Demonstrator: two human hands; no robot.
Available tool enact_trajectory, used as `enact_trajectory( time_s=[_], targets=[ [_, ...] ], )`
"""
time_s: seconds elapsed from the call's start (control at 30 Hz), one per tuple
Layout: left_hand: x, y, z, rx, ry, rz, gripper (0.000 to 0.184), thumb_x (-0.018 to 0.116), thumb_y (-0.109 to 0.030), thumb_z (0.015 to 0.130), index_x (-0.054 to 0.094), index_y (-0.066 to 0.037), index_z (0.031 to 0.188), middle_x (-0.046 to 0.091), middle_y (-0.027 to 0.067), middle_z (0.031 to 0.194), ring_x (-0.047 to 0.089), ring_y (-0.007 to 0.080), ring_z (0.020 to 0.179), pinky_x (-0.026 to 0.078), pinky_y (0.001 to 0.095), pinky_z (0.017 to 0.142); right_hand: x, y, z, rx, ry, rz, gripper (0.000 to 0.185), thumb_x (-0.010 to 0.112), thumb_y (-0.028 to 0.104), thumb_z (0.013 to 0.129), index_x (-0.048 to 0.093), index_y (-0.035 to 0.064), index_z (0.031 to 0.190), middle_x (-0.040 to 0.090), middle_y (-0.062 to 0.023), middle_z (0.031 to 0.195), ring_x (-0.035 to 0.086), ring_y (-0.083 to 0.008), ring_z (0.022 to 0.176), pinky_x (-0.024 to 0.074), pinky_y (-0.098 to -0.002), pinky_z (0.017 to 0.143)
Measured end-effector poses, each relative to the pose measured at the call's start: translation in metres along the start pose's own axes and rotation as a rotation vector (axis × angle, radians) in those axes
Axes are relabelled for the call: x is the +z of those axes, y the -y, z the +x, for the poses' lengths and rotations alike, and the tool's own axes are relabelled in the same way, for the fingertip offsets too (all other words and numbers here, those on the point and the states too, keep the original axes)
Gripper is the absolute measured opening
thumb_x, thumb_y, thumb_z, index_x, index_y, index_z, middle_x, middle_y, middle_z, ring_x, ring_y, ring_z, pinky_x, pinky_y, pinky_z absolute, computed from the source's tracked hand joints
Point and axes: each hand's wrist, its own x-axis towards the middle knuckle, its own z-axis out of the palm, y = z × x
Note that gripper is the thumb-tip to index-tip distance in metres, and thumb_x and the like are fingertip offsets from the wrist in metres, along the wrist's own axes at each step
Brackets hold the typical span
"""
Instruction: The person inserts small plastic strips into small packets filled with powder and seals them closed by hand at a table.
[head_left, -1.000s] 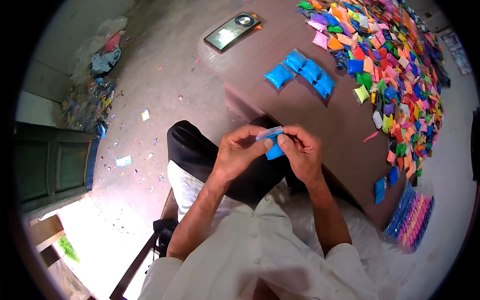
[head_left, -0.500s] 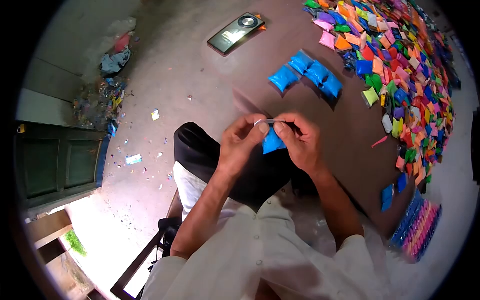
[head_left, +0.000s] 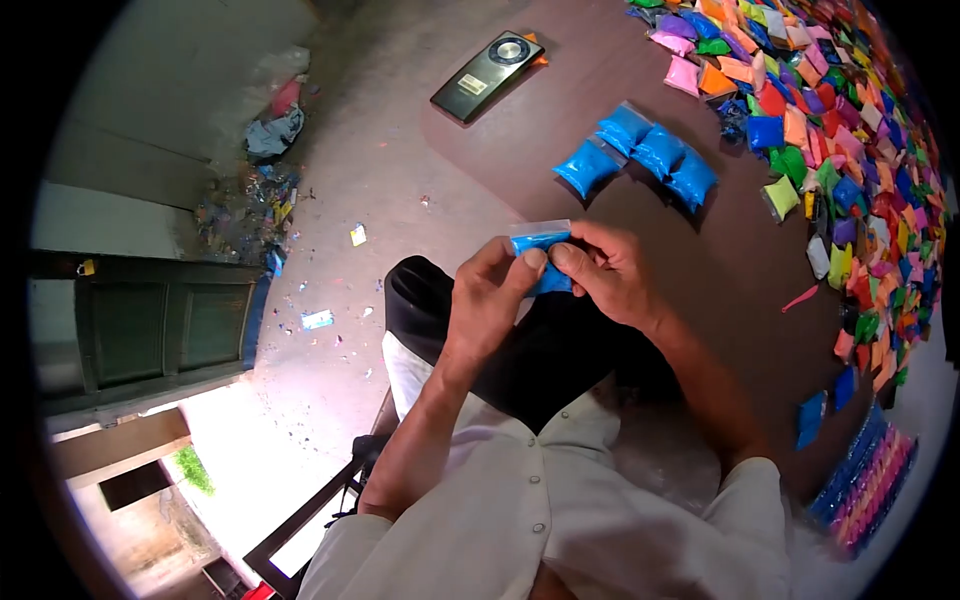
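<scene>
Between my two hands is a small clear plastic packet with blue filling (head_left: 541,241), held above my lap. My left hand (head_left: 487,300) pinches its left side, thumb on the near face. From the right, my right hand (head_left: 612,277) grips the other side, fingers curled and thumb pressed on the packet. The packet's clear top strip stands up beyond the thumbs, away from me. Just past my hands, several filled blue packets (head_left: 658,152) lie in a cluster on the brown table (head_left: 740,290).
A phone (head_left: 487,76) lies at the table's far left, an orange piece under it. Many coloured packets (head_left: 800,130) are heaped along the right. Blue and pink packet strips (head_left: 868,480) lie at the lower right. Litter (head_left: 250,205) is on the floor to the left, near a green door (head_left: 165,335).
The packet has been turned in my fingers, so its clear top strip now shows above the thumbs. My grip has shifted lower on it. The view has swung slightly left.
</scene>
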Motion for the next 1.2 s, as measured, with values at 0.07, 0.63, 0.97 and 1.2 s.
enact_trajectory(
  time_s=[0.07,0.63,0.97,1.2],
  targets=[
    [0.006,-0.003,-0.003,-0.075,-0.053,0.033,0.033,0.070,-0.032,0.103,0.071,0.001,0.109,0.069,0.0027,0.095,0.061,0.0081,0.087,0.052,0.0259,0.076,-0.001,-0.007,-0.001,-0.059,-0.022,0.034,0.022,0.067,0.018,0.101,0.069,-0.0014,0.113,0.065,0.0035,0.084,0.057,-0.0019,0.074,0.0472,-0.0219,0.063],
    [0.023,-0.003,-0.007,-0.054,-0.021,0.157,0.037,0.065,-0.039,0.104,0.070,-0.003,0.101,0.064,-0.0004,0.078,0.058,0.0070,0.068,0.046,0.0235,0.063,-0.006,-0.006,-0.004,-0.094,-0.057,0.098,0.016,0.068,0.016,0.100,0.068,-0.0004,0.102,0.061,0.0045,0.077,0.055,-0.0002,0.071,0.0451,-0.0223,0.059],
    [0.009,-0.002,-0.010,-0.091,-0.012,0.229,0.029,0.073,-0.030,0.100,0.070,-0.002,0.104,0.067,0.0002,0.083,0.057,0.0061,0.070,0.046,0.0231,0.065,0.000,-0.021,0.000,-0.178,-0.055,0.204,0.012,0.068,0.011,0.098,0.065,-0.0007,0.097,0.062,0.0047,0.079,0.055,-0.0001,0.073,0.0467,-0.0225,0.060],
    [0.010,-0.008,-0.010,-0.053,-0.043,0.100,0.018,0.073,-0.018,0.100,0.072,-0.002,0.108,0.072,0.0014,0.096,0.063,0.0082,0.088,0.052,0.0254,0.080,-0.004,-0.008,-0.001,-0.161,-0.024,0.090,0.014,0.068,0.014,0.098,0.068,0.0001,0.097,0.057,0.0065,0.077,0.053,0.0005,0.072,0.0453,-0.0219,0.061]
  ],
)
